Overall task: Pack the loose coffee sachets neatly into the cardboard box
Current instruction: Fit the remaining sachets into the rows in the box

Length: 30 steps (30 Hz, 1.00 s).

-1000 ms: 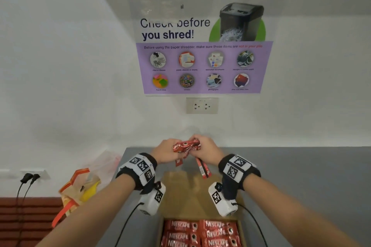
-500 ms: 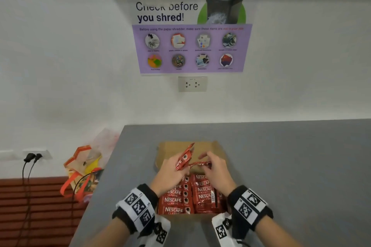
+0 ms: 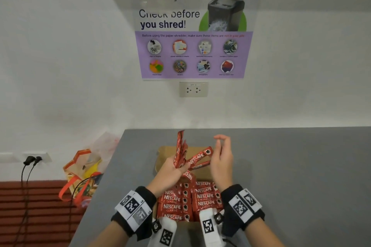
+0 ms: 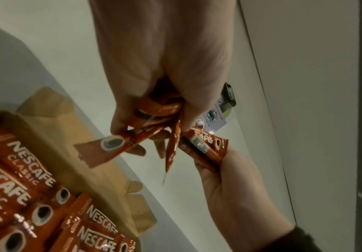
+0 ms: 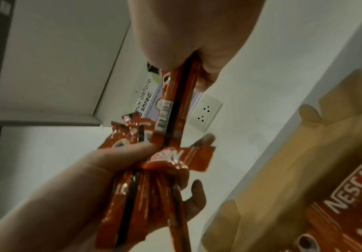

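Note:
The cardboard box (image 3: 161, 155) sits open on the grey counter (image 3: 291, 166), its near half filled with flat rows of red Nescafe sachets (image 3: 174, 199). Above the box my left hand (image 3: 177, 167) grips a loose bunch of sachets (image 3: 180, 144) that fan upward. My right hand (image 3: 215, 153) pinches the end of one sachet (image 3: 199, 156) that still reaches into the bunch. The left wrist view shows the bunch (image 4: 154, 117) in the left fist, the single sachet (image 4: 205, 145) in the right fingers and the box (image 4: 53, 122). In the right wrist view the pinched sachet (image 5: 174, 104) crosses the bunch (image 5: 145, 192).
The counter's left edge (image 3: 112, 158) drops off to a plastic bag (image 3: 84, 170) and plugged cables (image 3: 30, 161) below. A wall with a socket (image 3: 193, 89) and a shredder poster (image 3: 192, 46) stands behind the counter. Bare grey counter spreads right of the box.
Both hands have lifted a little off the packed rows. The bunch now fans upward in the left hand, and the right hand has drawn one sachet out to the right.

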Available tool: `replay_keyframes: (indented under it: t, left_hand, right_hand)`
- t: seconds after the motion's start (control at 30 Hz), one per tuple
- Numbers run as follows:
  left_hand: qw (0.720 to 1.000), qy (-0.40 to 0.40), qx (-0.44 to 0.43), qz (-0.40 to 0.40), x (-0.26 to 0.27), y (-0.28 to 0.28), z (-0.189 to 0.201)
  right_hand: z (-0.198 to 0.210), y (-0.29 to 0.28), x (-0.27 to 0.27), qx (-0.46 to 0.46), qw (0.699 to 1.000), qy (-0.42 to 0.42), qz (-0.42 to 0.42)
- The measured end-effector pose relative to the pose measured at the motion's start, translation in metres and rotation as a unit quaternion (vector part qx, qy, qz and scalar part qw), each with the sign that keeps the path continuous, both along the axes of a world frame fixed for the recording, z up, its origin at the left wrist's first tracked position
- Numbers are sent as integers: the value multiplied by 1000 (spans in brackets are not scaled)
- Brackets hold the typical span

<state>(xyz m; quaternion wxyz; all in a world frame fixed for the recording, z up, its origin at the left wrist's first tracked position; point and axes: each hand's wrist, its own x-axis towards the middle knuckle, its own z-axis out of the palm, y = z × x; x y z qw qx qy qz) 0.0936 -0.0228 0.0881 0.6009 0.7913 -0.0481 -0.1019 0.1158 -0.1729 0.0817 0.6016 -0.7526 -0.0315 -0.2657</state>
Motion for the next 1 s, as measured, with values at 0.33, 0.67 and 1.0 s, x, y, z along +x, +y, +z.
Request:
replay_keyframes:
  t: [0.33,0.67,1.0]
  left_hand:
    - [970,146,-185,-58,7,6,12]
    - [977,154,-118,-83,7,1,10]
    - [993,75,-17,-92,15,9,10]
  right_hand:
    - [3,6,7,3,999,-37,-26]
    - [-3,7,-3,-25,999,-46,17]
    - [-9,-17,-13,-70,984,88,136]
